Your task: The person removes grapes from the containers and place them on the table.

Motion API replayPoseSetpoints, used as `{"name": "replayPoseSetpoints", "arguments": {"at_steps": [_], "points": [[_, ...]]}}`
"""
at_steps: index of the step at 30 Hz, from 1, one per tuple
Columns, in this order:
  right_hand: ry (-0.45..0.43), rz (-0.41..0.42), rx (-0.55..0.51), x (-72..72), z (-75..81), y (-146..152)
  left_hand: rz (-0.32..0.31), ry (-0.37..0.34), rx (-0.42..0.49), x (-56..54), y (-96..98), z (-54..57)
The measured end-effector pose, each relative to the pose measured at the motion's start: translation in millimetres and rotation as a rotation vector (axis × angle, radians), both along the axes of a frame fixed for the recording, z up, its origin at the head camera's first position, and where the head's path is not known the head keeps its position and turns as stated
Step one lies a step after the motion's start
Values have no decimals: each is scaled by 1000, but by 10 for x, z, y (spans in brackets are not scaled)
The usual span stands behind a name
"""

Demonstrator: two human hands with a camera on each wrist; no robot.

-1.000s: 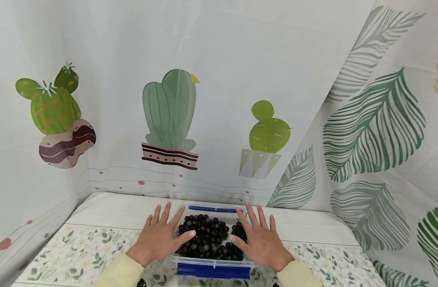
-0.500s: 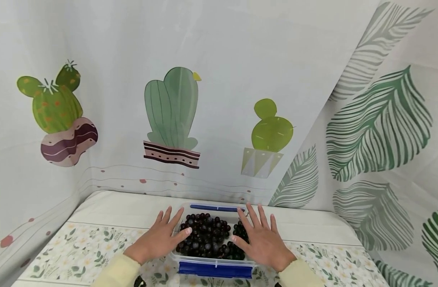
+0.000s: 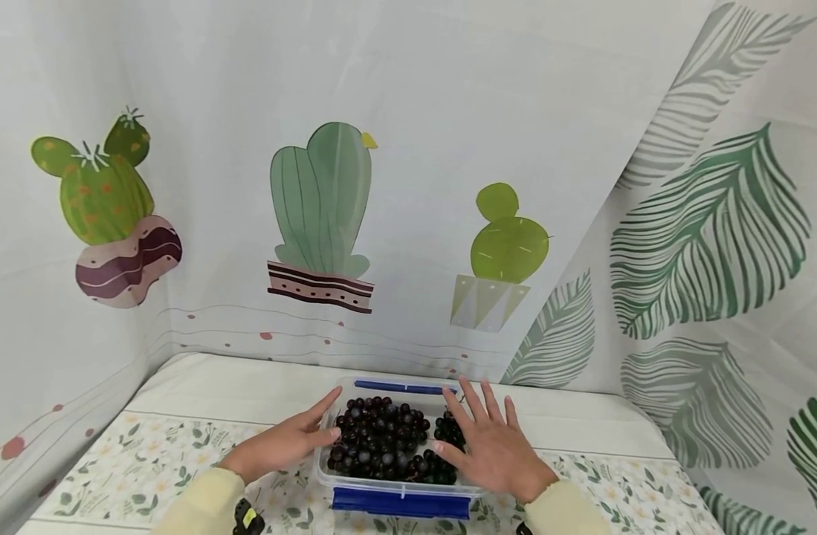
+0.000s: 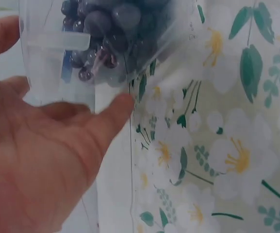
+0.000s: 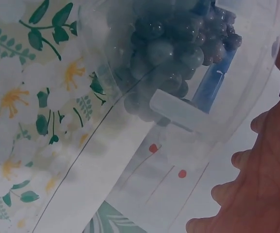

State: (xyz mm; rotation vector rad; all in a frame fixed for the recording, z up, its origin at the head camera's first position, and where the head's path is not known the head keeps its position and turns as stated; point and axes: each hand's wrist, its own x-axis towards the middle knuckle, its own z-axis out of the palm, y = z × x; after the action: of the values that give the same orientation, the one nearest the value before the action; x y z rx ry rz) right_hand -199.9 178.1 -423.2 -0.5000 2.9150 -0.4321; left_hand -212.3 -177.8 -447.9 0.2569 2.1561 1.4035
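Note:
Dark grapes [image 3: 378, 438] in bunches fill much of a clear plastic container [image 3: 361, 487] with blue side clasps. Its top is uncovered. My left hand [image 3: 284, 446] is turned on edge at the container's left side, fingers straight and thumb toward the rim. In the left wrist view the left hand [image 4: 38, 155] reaches beside the clear wall [image 4: 42, 68], through which grapes [image 4: 115, 29] show. My right hand [image 3: 491, 453] is spread palm down over the right rim, covering part of the grapes. From the right wrist view, the right hand's fingers [image 5: 266, 160] stand apart near the container wall.
Under the container lies a floral cloth [image 3: 174, 461] with a plain white band [image 3: 247, 383] behind it. A hanging white curtain [image 3: 421, 111] with printed cacti and leaves closes off the back and sides.
My left hand has gone from spread palm down over the left rim to turned on edge beside the container, shifting slightly left and down. The right hand stays spread in about the same place.

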Motion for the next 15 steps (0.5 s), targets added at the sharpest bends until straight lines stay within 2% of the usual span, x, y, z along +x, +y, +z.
{"name": "replayPoseSetpoints", "arguments": {"at_steps": [4, 15], "points": [[0, 19, -6, -12, 15, 24, -15, -58, 83, -8, -48, -22], [8, 53, 12, -33, 63, 82, 30, -95, 142, -16, -72, -76]]}}
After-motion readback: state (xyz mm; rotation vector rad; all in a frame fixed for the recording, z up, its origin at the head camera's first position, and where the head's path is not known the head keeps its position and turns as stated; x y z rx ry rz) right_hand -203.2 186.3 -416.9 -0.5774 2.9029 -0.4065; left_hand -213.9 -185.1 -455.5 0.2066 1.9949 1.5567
